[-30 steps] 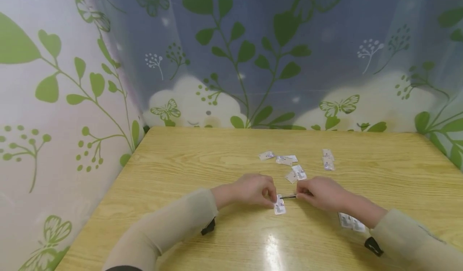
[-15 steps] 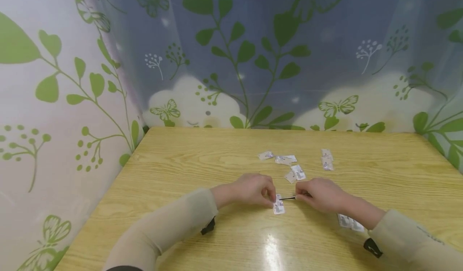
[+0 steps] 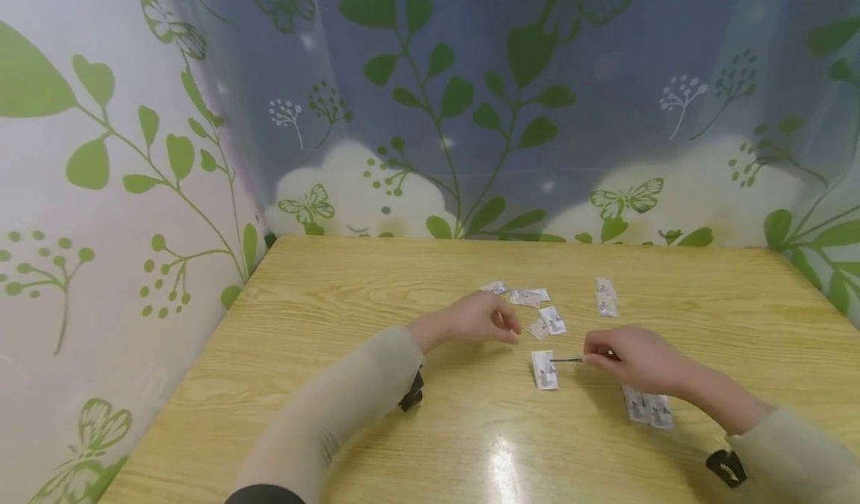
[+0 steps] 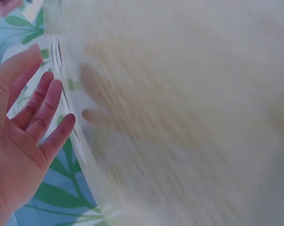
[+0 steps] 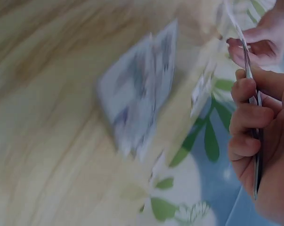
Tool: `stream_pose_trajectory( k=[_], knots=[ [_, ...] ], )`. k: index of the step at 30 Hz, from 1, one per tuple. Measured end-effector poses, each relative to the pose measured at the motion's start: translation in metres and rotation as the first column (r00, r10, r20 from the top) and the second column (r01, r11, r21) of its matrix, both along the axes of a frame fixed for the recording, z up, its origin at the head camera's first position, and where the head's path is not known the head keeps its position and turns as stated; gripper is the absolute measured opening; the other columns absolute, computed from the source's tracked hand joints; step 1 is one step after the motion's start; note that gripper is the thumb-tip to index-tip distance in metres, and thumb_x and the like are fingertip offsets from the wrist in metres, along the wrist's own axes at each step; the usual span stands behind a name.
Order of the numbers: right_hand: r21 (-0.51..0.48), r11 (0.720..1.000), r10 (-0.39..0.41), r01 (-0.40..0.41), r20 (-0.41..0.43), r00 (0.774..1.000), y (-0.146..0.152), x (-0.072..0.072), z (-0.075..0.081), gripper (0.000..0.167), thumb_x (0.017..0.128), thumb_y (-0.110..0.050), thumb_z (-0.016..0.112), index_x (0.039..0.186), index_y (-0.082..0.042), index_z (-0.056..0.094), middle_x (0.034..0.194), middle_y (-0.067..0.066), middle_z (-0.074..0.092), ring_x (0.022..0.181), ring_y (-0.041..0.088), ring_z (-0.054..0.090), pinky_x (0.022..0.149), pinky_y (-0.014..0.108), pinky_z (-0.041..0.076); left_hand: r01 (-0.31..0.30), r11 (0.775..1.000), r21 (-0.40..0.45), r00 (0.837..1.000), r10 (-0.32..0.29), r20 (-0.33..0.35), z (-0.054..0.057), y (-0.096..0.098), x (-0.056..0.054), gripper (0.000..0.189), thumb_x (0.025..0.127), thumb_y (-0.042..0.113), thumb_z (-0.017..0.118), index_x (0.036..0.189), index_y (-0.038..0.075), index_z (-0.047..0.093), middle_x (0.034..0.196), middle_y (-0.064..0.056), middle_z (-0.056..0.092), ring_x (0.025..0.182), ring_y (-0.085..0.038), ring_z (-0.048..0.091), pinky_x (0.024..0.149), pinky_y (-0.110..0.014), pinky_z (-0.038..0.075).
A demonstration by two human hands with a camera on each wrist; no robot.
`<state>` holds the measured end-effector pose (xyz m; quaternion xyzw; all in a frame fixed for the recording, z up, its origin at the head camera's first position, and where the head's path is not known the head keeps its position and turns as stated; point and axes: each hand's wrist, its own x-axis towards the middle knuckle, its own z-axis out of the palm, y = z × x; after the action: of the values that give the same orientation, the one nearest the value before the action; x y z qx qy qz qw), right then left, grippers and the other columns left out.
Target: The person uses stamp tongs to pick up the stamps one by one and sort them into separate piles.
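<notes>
One pair of slim silver metal tweezers (image 3: 566, 360) is pinched in the curled fingers of the right hand (image 3: 634, 355); its long axis runs sideways, and the tip points left. At this tip, beyond the fingers, is one white printed rectangular packet (image 3: 545, 375), its long side directed away from the person. The left hand (image 3: 480, 316), fingers loosely spread, is near it. Two similar packets (image 3: 646, 408) lie near the right wrist, two others (image 3: 606, 299) farther back; a third group (image 3: 552, 320) overlaps, so I cannot count it.
</notes>
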<state>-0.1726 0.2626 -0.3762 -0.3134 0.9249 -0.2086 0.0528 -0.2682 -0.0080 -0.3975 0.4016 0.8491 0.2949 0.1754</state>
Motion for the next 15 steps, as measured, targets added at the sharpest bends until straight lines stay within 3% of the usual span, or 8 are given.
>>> stream_pose_trajectory(
  k=[9, 13, 15],
  knots=[
    [-0.050, 0.998, -0.043, 0.042, -0.014, 0.999, 0.052, 0.014, 0.013, 0.013, 0.098, -0.013, 0.059, 0.087, -0.018, 0.059, 0.066, -0.016, 0.045, 0.053, -0.002, 0.034, 0.048, 0.023, 0.032, -0.041, 0.998, -0.050, 0.996, 0.036, -0.086, -0.005, 0.021, -0.013, 0.010, 0.090, 0.021, 0.072, 0.098, 0.016, 0.075, 0.096, 0.010, 0.067, 0.087, -0.004, 0.059, 0.080, -0.018, 0.045],
    [-0.028, 0.997, -0.075, 0.073, -0.065, 0.995, 0.077, 0.021, 0.018, 0.012, 0.096, -0.010, 0.060, 0.088, -0.019, 0.060, 0.064, -0.018, 0.042, 0.053, -0.003, 0.033, 0.048, 0.022, 0.031, -0.054, 0.997, -0.059, 0.991, 0.047, -0.122, -0.007, 0.029, -0.016, 0.008, 0.089, 0.020, 0.072, 0.096, 0.017, 0.074, 0.095, 0.010, 0.068, 0.086, -0.003, 0.059, 0.079, -0.018, 0.044],
    [-0.005, 0.994, -0.112, 0.112, -0.045, 0.993, 0.087, 0.025, 0.023, 0.011, 0.097, -0.010, 0.059, 0.089, -0.017, 0.060, 0.064, -0.016, 0.043, 0.052, -0.002, 0.034, 0.048, 0.023, 0.031, -0.061, 0.996, -0.072, 0.987, 0.050, -0.152, -0.007, 0.032, -0.017, 0.007, 0.089, 0.021, 0.073, 0.095, 0.018, 0.075, 0.094, 0.010, 0.068, 0.085, -0.003, 0.059, 0.079, -0.018, 0.044]
  ],
)
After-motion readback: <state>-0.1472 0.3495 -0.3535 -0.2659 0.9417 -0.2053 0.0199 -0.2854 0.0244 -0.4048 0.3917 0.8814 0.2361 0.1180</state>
